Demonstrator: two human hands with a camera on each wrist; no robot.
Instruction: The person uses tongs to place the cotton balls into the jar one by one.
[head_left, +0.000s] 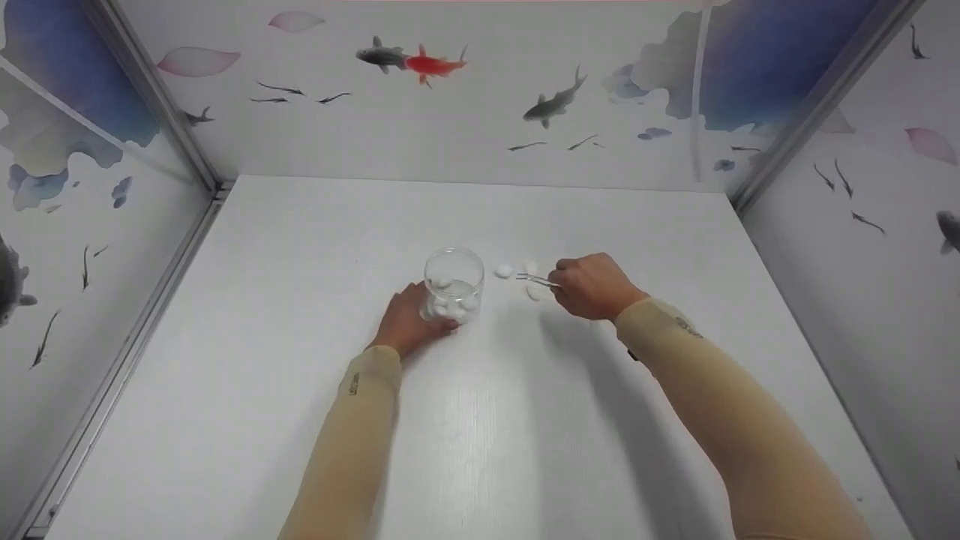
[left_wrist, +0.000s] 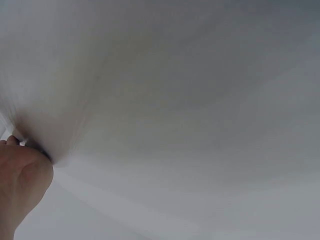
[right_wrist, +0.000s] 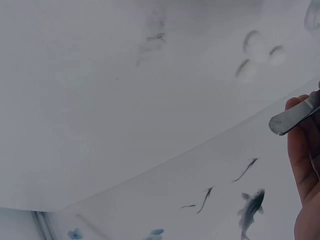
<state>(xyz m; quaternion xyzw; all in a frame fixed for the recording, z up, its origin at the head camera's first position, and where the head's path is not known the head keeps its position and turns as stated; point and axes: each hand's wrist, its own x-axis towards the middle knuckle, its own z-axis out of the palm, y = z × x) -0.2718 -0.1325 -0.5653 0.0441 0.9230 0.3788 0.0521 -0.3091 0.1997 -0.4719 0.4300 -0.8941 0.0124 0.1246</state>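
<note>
A clear glass jar (head_left: 454, 264) stands upright on the white table, with several white cotton balls (head_left: 451, 308) inside. Round its lower left side my left hand (head_left: 407, 321) grips it, thumb in front, the other fingers partly hidden behind the glass. My right hand (head_left: 596, 286) holds metal tweezers (head_left: 538, 280), tips pointing left. Just beyond those tips lies a loose cotton ball (head_left: 503, 271); two more, including one cotton ball (head_left: 534, 293), lie beside the tweezers. In the right wrist view the rounded rear end of the tweezers (right_wrist: 291, 120) sticks out of the hand.
White panels with painted fish enclose the table (head_left: 337, 225) at the back (head_left: 480, 142) and both sides. Metal rails (head_left: 161, 97) run along the corners. Beige sleeves (head_left: 341, 442) cover both forearms.
</note>
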